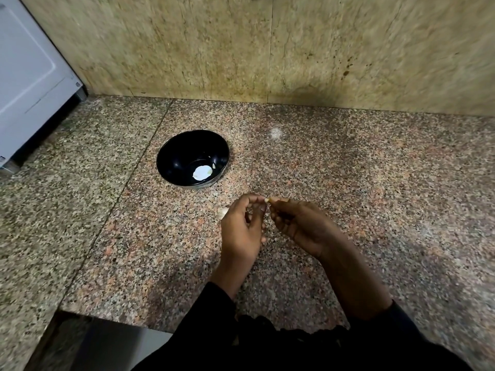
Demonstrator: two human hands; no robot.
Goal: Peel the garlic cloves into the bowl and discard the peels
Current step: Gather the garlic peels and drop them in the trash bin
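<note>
Fingers pinch garlic clove over granite counter

You're getting dim, flat indoor light here. The wall is smeared by motion blur, and the tabletop bends at the frame edges from the wide lens. There's a bright glare spot inside the bowl, and soft shadows pool under your hands.

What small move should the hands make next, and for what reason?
Probably keep pulling the skin off the garlic clove, pinched between the left hand and right hand. It is held over the counter, short of the black bowl, which holds little so far.
</note>
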